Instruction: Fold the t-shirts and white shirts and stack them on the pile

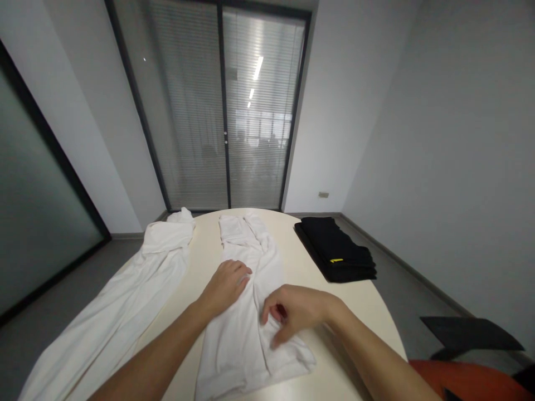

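A person's two bare hands work a white garment [236,348] spread lengthwise on a round cream table [363,312]. The left hand [228,285] lies flat, palm down, fingers loosely spread and holding nothing, pressing the cloth near the middle of its length. The right hand [295,314] sits just beside it, nearer the person, with fingers curled in and thumb closed against them, pinching a fold of the same cloth at the garment's right edge. The two hands are close but not touching.

The garment runs away from both hands toward the far rim of the table, where its upper end lies bunched and folded over. Its near end passes under the forearms and stops at the table edge below the right wrist.

Out beyond the left hand, well apart from it, a second garment [137,284] (also white) lies along the table's left side and hangs off the edge toward the floor. Beyond the right hand and off to its right, a black stack [334,248] of folded cloth rests near the table rim, a small yellow tag showing at its near edge. Below the right forearm, a chair [463,379] with an orange seat shows at the corner. Closed blinds [225,111] hang behind glass doors past the table.
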Motion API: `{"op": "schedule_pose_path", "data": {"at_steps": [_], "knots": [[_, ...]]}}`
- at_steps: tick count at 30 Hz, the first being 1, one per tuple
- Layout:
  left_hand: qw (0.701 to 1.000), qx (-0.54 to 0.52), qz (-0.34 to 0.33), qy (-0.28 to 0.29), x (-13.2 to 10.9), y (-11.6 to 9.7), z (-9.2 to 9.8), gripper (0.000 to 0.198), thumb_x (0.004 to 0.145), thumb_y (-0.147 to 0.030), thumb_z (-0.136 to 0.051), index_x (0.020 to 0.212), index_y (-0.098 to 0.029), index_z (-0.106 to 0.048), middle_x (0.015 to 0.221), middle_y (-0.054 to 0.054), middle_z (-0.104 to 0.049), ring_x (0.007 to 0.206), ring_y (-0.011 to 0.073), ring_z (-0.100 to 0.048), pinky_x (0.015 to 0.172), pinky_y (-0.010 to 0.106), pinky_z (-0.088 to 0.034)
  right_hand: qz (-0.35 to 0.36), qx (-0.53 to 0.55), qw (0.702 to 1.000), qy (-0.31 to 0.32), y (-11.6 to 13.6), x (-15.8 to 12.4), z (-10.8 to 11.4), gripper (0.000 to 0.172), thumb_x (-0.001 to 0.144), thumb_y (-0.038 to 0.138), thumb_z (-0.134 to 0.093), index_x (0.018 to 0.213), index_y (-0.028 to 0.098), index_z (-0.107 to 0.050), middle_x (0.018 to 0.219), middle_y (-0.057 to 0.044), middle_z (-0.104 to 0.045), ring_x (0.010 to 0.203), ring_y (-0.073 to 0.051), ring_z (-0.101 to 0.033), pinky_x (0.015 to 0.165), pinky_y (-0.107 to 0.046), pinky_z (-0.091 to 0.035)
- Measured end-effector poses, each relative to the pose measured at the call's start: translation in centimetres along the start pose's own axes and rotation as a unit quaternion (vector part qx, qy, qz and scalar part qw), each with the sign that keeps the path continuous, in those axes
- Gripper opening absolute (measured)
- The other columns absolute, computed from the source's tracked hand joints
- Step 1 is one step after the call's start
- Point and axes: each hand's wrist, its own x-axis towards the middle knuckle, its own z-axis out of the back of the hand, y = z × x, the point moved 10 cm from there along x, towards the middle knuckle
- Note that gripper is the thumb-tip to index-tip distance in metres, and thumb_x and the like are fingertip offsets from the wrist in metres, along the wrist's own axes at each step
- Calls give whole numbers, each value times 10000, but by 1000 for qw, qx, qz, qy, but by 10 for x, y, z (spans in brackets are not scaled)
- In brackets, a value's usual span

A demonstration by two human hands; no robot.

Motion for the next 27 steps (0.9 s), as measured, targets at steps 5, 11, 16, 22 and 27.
{"op": "schedule_pose_path", "data": {"at_steps": [5,11,16,22,27], "knots": [[995,-64,-55,60,-3,-17,-11,276,990,-291,-519,1220,-271,-670,1082,58,-661,1045,211,-573,934,359,-464,-15,1,998,56,1,0,-21,441,626,363,-886,1025,233,-751,701,81,-607,588,-71,-539,584,-176,-384],[989,-73,-91,86,-2,-29,-15,254,1002,-316,-514,1148,-300,-721,1072,47,-664,1020,191,-579,902,327,-464,-3,35,996,84,8,-1,-28,204,712,311,-815,859,189,-743,698,74,-631,587,-63,-543,575,-176,-377],[993,-54,-76,67,-1,-26,-15,241,1014,-325,-488,1029,-253,-718,978,38,-682,949,187,-593,858,323,-454,30,200,979,26,23,-2,-11,250,717,316,-808,845,145,-679,686,59,-600,631,-69,-542,604,-177,-400],[993,-80,-56,63,-1,-22,-14,227,1019,-299,-466,992,-237,-683,961,27,-690,950,184,-605,884,323,-461,-38,196,972,127,9,-6,-33,535,550,493,-903,910,168,-676,728,56,-626,634,-81,-551,598,-189,-414],[992,-99,-46,60,-1,-21,-13,189,999,-272,-500,1000,-231,-684,1002,34,-687,982,185,-601,890,318,-473,-133,57,981,127,-5,-26,-23,612,469,533,-920,898,212,-624,719,74,-627,589,-96,-523,567,-212,-375]]}}
